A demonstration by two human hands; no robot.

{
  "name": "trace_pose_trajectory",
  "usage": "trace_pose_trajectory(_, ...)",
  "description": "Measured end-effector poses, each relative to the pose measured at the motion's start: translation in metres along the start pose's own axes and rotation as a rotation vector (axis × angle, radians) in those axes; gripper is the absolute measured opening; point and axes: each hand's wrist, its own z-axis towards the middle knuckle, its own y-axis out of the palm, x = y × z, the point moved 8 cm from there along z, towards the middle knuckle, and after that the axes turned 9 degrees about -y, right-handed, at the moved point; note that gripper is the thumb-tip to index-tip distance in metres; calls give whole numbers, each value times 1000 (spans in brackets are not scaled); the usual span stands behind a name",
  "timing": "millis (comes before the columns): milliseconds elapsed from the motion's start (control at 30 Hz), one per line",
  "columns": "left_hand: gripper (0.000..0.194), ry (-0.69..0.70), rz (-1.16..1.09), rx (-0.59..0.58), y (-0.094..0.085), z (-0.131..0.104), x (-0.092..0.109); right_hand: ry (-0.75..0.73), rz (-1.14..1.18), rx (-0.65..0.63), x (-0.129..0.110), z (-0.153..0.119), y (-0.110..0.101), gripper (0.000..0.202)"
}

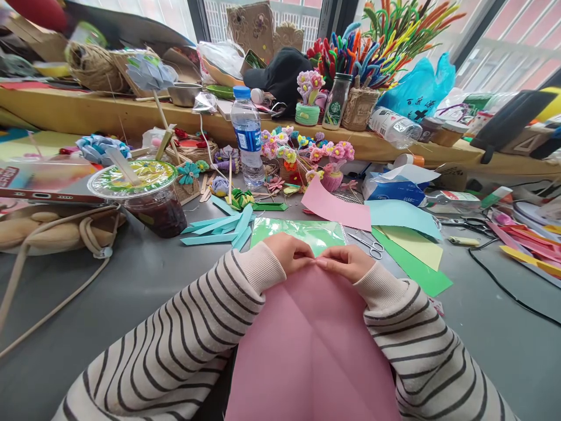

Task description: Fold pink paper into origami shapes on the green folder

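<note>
A large sheet of pink paper [309,345] with faint diagonal and lengthwise creases stretches from the middle of the table down towards me. At its far edge my left hand [290,252] pinches the paper. Close beside it, my right hand [342,262] grips the same edge, and the fingertips of both hands nearly meet. Just beyond my hands lies a green sheet in a clear wrapper [302,230]. Small silver scissors [370,244] rest right of it. Folded light-blue paper strips [223,227] are piled to the left.
A lidded cup of dark drink [151,202] and a water bottle [248,137] stand beyond my left arm. Pink, blue, yellow and green paper [412,257] overlaps at right, near a black cable [504,292]. Handmade flowers [307,149] crowd the back below a cluttered wooden shelf [280,131].
</note>
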Motion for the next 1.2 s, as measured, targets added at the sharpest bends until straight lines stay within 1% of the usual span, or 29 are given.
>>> trace_pose_trajectory(100, 22, 0, -9, -2, -1, 1, 0, 12, 15, 7, 1, 0, 0, 26)
trace_pose_trajectory(167, 21, -14, -11, -24, -1, 1, -1, 1, -2, 22, 0, 1, -1, 26)
trace_pose_trajectory(300, 22, -79, 2, -93, 1, 2, -5, -27, -102, 51, -1, 1, -1, 26)
trace_pose_trajectory(433, 22, -117, 8, -114, 3, 2, -7, -44, -195, 63, -3, 0, 0, 25)
trace_pose_trajectory(600, 20, -127, -9, -106, 4, 2, -6, -64, -262, 73, -5, 0, -1, 26)
trace_pose_trajectory(800, 20, -112, 2, -75, 5, 1, -6, -75, -233, 84, -5, 1, -2, 25)
trace_pose_trajectory(967, 20, -76, 8, -53, 4, 1, -4, -54, -177, 72, -2, 1, -2, 26)
trace_pose_trajectory(1100, 19, -83, 3, -56, 3, 3, -6, -59, -183, 87, -5, 0, -3, 28)
trace_pose_trajectory(1200, 19, -84, -7, -64, 3, 3, -7, -46, -183, 72, -4, 0, -3, 30)
